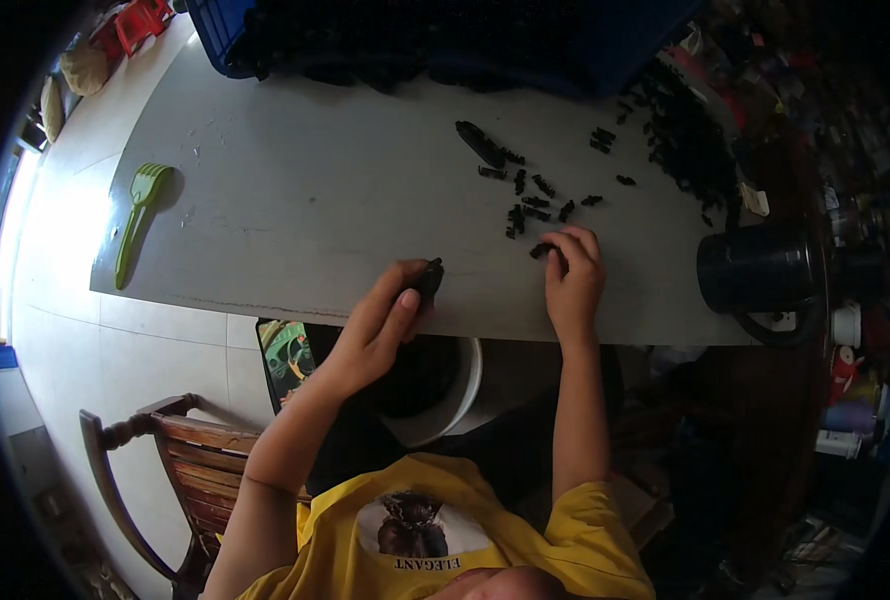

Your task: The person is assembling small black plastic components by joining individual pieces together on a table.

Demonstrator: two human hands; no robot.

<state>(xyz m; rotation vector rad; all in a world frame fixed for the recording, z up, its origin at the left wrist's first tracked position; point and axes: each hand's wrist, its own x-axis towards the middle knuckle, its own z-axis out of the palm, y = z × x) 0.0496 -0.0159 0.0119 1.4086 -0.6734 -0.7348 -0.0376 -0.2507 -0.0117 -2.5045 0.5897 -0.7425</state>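
Near the front edge of the grey table [295,200], my left hand [387,305] is closed round a dark oblong piece [431,279]; its exact kind I cannot make out. My right hand [575,275] pinches a small black part [541,250] between thumb and fingers, just above the tabletop. Beyond that hand lie several loose small black parts [535,202], scattered in a loose group. A longer black oblong piece [481,144] rests at the far side of this group.
A blue crate [227,45] of dark pieces stands at the back. A heap of small black parts [687,140] covers the far right. A green fork-like tool [137,220] lies left; a black mug-shaped container [750,272] sits right. Below the edge is a white bucket [470,385].
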